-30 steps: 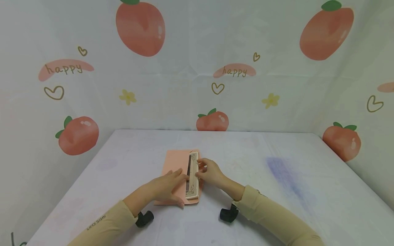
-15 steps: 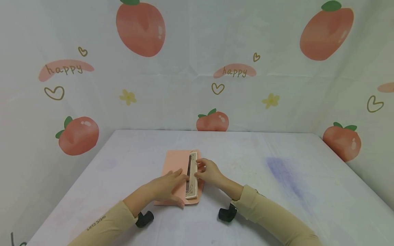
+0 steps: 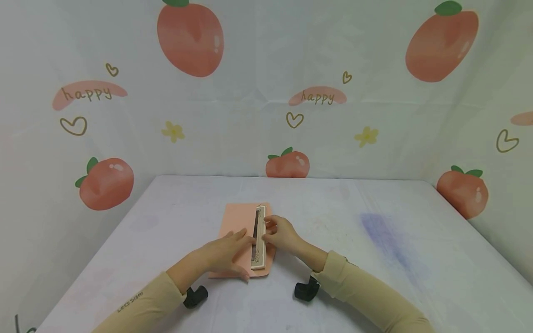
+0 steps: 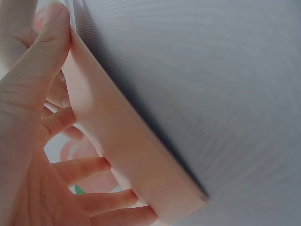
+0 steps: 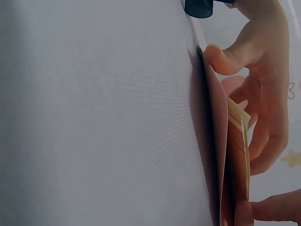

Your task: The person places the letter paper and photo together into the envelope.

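Note:
A peach paper envelope (image 3: 240, 216) lies flat on the table, its opening on the right. Out of that opening sticks a strip of a stack of cards (image 3: 259, 252), cream-bordered with ornate corner print; the rest is hidden inside. My left hand (image 3: 226, 252) rests on the envelope with fingers spread, and in the left wrist view its thumb and fingertips touch the envelope's front (image 4: 117, 136). My right hand (image 3: 285, 234) holds the outer edge of the cards between thumb and curled fingers. Seen from the right wrist, the card layers (image 5: 239, 134) stand inside the gaping envelope mouth.
A pale table (image 3: 325, 199) carries the envelope, with a purple smudge (image 3: 385, 238) to the right. Behind it hangs a white backdrop (image 3: 250, 60) printed with peaches and hearts. Black devices (image 3: 307, 290) are worn under both wrists.
The cards have slid slightly left into the envelope, so the exposed strip is narrower. My right hand has moved a little left with them; the left hand has stayed put.

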### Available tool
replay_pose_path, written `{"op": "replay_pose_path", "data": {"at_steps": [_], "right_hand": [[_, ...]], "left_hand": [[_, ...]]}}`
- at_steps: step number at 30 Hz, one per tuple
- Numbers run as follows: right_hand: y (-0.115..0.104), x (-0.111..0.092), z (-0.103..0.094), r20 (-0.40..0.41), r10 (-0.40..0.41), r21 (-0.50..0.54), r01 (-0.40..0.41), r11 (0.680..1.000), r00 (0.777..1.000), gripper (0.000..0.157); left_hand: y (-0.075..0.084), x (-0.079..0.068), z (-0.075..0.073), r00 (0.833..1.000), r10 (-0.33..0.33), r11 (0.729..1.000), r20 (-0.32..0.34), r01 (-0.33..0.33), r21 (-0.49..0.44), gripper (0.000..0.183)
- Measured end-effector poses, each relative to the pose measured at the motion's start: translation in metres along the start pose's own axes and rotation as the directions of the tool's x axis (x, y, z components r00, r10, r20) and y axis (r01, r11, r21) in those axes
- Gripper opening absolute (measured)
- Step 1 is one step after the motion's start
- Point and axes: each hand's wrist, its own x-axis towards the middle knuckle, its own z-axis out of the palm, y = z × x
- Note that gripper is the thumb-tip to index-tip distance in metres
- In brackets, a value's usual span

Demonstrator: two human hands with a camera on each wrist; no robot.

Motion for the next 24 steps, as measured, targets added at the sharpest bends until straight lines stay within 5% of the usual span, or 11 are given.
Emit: {"op": "replay_pose_path", "data": {"at_steps": [24], "right_hand": [[-0.0033,0.0002,0.0015,0.019,-0.019,-0.034,0.02,0.999,1.0,0.049]], "left_hand": [[0.0001,0.0003,0.0006,1.0,0.017,1.0,-0.013,-0.017,0.016,0.083]]}}
